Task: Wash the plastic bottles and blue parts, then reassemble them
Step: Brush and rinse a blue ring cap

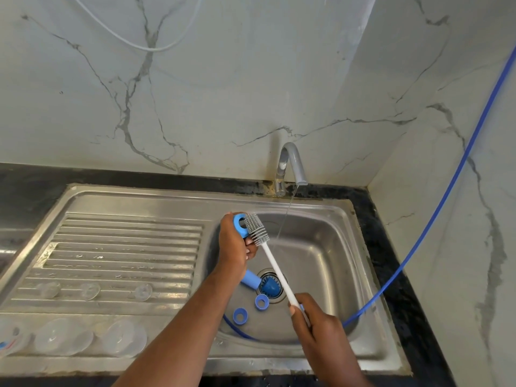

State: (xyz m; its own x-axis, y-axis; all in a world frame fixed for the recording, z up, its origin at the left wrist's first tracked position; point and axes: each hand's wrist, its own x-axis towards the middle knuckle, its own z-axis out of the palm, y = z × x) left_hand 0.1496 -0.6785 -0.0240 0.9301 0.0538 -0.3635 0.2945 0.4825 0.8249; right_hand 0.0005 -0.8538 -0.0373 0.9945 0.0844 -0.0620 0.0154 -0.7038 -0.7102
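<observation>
My left hand (233, 244) grips a blue ring-shaped part (240, 225) above the sink basin. My right hand (318, 322) holds the white handle of a bottle brush (275, 270); its grey bristle head (257, 229) lies against the blue ring's opening. Two more blue rings (261, 301) (240, 315) lie on the basin floor. A blue handled piece (255, 280) rests on the drain. Clear plastic bottles (62, 336) (124, 337) lie on the near part of the drainboard, and small clear nipples (89, 291) sit on its ridges.
A thin stream of water runs from the grey tap (293, 163) into the steel sink (321, 247). A blue hose (435, 213) comes down the right wall and curls into the basin. Marble walls close the back and right; black counter (391, 261) edges the sink.
</observation>
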